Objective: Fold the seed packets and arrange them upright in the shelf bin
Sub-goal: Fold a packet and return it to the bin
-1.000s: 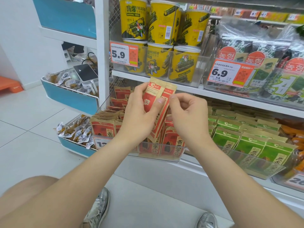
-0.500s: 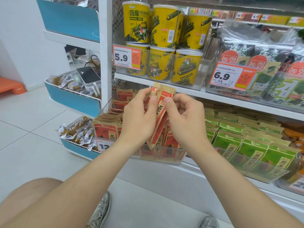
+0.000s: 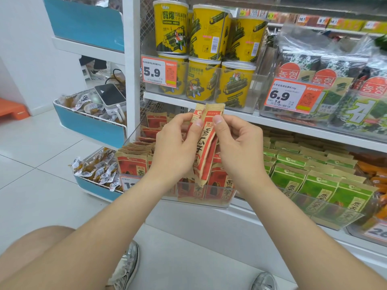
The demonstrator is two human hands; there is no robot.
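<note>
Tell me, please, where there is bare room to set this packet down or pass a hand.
Bare: floor beside the blue basket and between the shoes. Crowded: red packets fill the clear bin's left and front, its middle hidden by the left hand and right hand holding the folded packet; green packets pack its neighbour.

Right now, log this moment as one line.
step: folding | left grip: pinches red seed packet | right grip: pinches same packet | packet: folded lengthwise, not yet in clear bin | bin: shelved packets upright inside
</note>
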